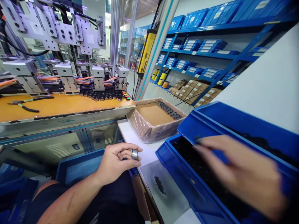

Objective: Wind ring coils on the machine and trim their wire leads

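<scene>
Between the thumb and fingers of my left hand (116,158) is a metal ring (135,154), silvery on its outside. The hand hovers at the near edge of the white side table (149,154). Blurred by motion, my right hand (238,171) is above a blue bin (167,152) that holds many small black parts (187,152). Its thumb and forefinger pinch a small dark part (198,139), too smeared to name exactly.
A plastic-lined box (149,132) with rows of dark rings stands behind the bins. Pliers (32,102) and several black rings (102,95) lie on the orange machine bench (63,109). A second blue bin (210,115) sits behind the first. Shelves (210,54) line the back.
</scene>
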Demonstrator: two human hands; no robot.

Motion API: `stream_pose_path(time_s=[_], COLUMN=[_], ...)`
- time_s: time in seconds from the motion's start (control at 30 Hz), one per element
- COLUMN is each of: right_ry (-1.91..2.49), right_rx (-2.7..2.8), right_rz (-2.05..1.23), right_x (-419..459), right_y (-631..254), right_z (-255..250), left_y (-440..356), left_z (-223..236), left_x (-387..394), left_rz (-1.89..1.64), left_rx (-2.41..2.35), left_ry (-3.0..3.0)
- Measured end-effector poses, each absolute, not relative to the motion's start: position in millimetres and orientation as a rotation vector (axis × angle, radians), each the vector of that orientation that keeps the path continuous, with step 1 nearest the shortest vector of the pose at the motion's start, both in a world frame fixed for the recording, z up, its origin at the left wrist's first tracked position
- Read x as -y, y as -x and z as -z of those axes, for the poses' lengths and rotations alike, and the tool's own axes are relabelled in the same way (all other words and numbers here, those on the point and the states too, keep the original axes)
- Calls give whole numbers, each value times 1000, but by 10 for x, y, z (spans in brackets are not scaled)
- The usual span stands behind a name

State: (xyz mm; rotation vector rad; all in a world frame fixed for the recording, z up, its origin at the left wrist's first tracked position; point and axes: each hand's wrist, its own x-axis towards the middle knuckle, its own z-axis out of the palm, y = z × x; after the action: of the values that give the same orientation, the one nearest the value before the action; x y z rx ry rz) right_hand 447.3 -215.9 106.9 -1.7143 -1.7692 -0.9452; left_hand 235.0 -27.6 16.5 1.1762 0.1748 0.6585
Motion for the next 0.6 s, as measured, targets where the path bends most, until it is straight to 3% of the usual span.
stream_pose_path(time_s=[0.2,0.6], right_ry=[1251,1086], right_rx=[1933,1988], right_rz=[595,520], right_x=[1669,1346], right_y=[-3715,-3503], right_z=[-574,-614], left_y=[-2233,-1804], left_z=[-218,-370], left_x=[385,400], left_rz=[-718,-1038], left_rx=[-134,-194], left_ry=[-1419,-1635])
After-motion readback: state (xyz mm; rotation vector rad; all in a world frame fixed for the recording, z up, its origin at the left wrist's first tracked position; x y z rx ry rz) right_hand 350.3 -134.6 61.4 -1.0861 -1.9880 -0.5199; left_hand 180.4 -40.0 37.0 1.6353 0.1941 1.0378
